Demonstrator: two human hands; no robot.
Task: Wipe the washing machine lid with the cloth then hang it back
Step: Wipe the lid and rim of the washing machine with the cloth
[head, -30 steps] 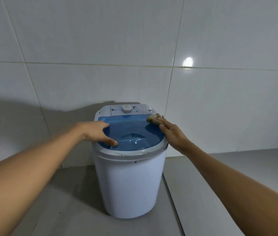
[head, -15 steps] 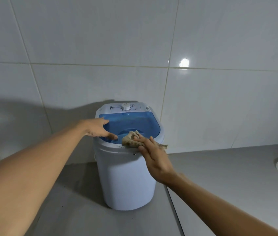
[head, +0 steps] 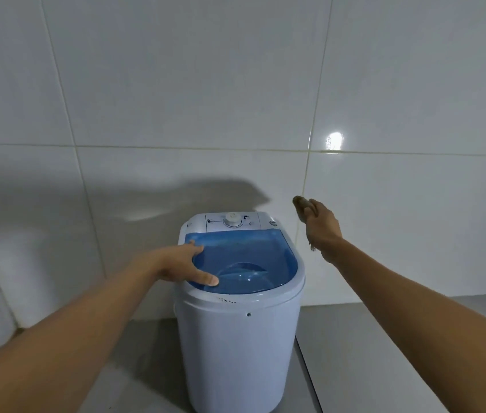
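A small white washing machine (head: 235,347) stands on the grey floor against the tiled wall, its translucent blue lid (head: 253,257) closed. My left hand (head: 182,265) rests flat on the lid's left edge, fingers spread, thumb on the blue surface. My right hand (head: 322,225) is raised off the machine to its right, in front of the wall, closed around a small brownish cloth (head: 301,204). Only bits of the cloth show past the fingers, with a scrap below the wrist.
A white control panel with a round knob (head: 232,219) sits behind the lid. White wall tiles (head: 235,84) fill the background. The grey tiled floor (head: 369,338) spreads to the right of the machine.
My right hand has lifted the cloth off the lid's front edge and swung up and to the right, off the machine. My left hand stays on the lid's left side.
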